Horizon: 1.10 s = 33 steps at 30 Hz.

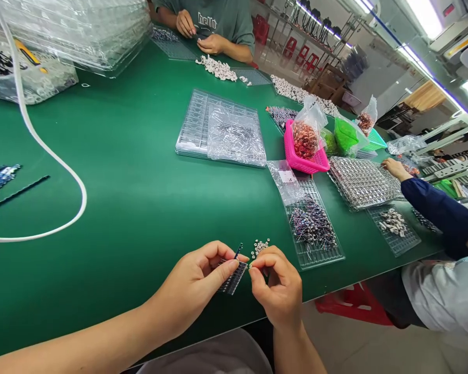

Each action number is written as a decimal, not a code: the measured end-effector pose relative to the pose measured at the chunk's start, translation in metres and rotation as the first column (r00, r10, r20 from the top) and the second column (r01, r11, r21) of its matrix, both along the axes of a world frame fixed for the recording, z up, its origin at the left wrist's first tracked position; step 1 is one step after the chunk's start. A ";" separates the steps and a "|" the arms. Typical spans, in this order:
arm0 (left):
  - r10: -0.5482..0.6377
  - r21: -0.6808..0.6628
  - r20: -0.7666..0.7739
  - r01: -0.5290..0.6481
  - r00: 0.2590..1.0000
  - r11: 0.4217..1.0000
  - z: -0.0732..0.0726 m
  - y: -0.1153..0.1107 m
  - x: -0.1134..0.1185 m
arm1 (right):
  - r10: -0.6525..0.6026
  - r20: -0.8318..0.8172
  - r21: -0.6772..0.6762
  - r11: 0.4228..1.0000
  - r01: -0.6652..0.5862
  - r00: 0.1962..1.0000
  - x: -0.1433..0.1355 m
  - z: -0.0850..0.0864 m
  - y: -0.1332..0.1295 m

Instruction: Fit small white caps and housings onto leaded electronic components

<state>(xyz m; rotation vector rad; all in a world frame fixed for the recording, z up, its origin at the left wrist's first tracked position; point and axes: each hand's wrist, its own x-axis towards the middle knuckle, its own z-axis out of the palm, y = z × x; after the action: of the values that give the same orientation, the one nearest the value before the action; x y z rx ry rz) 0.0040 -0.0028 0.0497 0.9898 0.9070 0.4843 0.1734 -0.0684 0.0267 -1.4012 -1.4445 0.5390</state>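
My left hand [203, 280] grips a small dark slotted panel [233, 280] between thumb and fingers, low in the middle of the view. A thin blue strip [238, 250] sticks up between the fingers of that hand. Just right of the panel's edge, my right hand [277, 283] is pinched, thumb against forefinger, with a tiny pale piece [250, 266] at the fingertips. Behind my right hand lies a small pile of white round parts [259, 246] on the green table [140, 208].
A clear tray [337, 258] with leaded components stands to the right, beyond it a pink basket [308, 165]. Stacked clear trays [195, 124] lie ahead. A white cable [80, 192] curves at left. Two people work across and at right.
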 end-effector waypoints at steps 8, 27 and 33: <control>-0.003 -0.030 0.030 0.003 1.000 1.000 -0.002 -0.001 0.000 | 0.029 -0.075 -0.060 0.998 -0.033 0.997 0.001 -0.001 -0.002; 0.023 -0.053 0.079 -0.019 0.997 0.998 -0.002 0.000 0.001 | 0.036 -0.107 -0.095 0.994 -0.046 0.994 0.000 -0.001 -0.005; 0.022 -0.078 0.084 -0.015 0.996 0.997 0.000 0.001 0.001 | 0.033 -0.108 -0.101 0.994 -0.044 0.994 0.002 -0.001 -0.003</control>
<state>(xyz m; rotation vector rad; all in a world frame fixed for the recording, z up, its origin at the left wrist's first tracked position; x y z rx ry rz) 0.0050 -0.0020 0.0493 0.8848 0.8530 0.4999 0.1750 -0.0714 0.0253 -1.4057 -1.3776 0.7114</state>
